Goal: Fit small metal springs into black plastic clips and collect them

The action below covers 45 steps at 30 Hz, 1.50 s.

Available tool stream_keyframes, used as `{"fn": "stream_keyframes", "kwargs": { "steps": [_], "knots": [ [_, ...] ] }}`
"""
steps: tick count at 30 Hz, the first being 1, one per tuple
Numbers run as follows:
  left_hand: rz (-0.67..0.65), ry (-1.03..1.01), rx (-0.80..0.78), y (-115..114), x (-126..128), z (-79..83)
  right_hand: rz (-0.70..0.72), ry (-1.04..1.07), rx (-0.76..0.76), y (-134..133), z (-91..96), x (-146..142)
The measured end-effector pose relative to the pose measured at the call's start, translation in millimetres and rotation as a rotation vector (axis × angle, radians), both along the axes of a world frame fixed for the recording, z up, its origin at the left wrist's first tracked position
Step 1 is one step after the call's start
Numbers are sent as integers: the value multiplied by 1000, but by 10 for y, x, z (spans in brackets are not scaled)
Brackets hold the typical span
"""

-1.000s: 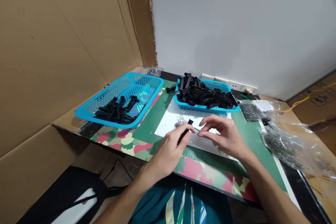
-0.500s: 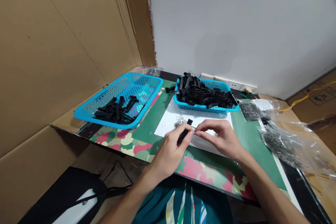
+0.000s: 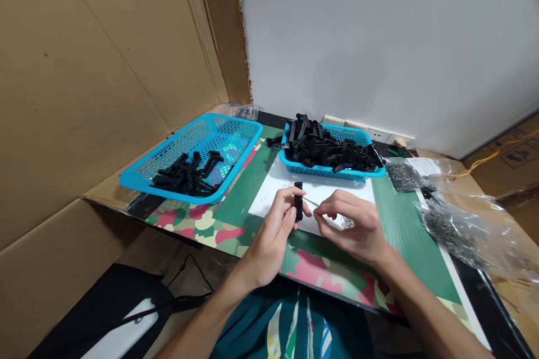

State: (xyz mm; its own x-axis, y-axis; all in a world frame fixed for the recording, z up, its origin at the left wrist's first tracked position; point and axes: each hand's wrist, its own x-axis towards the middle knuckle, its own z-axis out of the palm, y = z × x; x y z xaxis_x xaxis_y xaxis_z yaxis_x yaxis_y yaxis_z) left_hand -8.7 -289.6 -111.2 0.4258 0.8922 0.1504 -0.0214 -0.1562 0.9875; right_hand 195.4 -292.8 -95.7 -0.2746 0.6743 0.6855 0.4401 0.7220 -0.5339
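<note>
My left hand grips a small black plastic part, held nearly upright above a white sheet. My right hand pinches a thin metal pin whose tip touches the black part. Both hands hover just over the table's near edge. Small metal pieces lie on the sheet beside my right hand. Behind the sheet stands a blue basket heaped with black plastic parts. A second blue basket to the left holds several black parts.
A green mat with camouflage print covers the table. Clear bags of small metal parts lie at the right. Cardboard walls close off the left side. A black bag sits on the floor below.
My left hand has turned the black part from a slant to nearly upright and drawn it nearer. My right hand has followed, with the pin still at the part.
</note>
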Motion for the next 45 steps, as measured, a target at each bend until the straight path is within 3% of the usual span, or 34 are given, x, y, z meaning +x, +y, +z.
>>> {"fn": "stream_keyframes", "kwargs": {
  "steps": [4, 14, 37, 41, 45],
  "knots": [
    [29, -48, 12, -13, 32, -28, 21, -177, 174, 1, -50, -46],
    [5, -16, 27, -21, 33, -43, 8, -250, 181, 16, -91, -44],
    [-131, 45, 22, -27, -4, 41, 206, -90, -176, 5, -126, -34],
    [-133, 57, -12, -26, -10, 25, 215, -114, -271, 20, -164, -8],
    [-115, -25, -113, 3, -10, -24, 210, -146, -265, 25, -121, 24]
  ]
}}
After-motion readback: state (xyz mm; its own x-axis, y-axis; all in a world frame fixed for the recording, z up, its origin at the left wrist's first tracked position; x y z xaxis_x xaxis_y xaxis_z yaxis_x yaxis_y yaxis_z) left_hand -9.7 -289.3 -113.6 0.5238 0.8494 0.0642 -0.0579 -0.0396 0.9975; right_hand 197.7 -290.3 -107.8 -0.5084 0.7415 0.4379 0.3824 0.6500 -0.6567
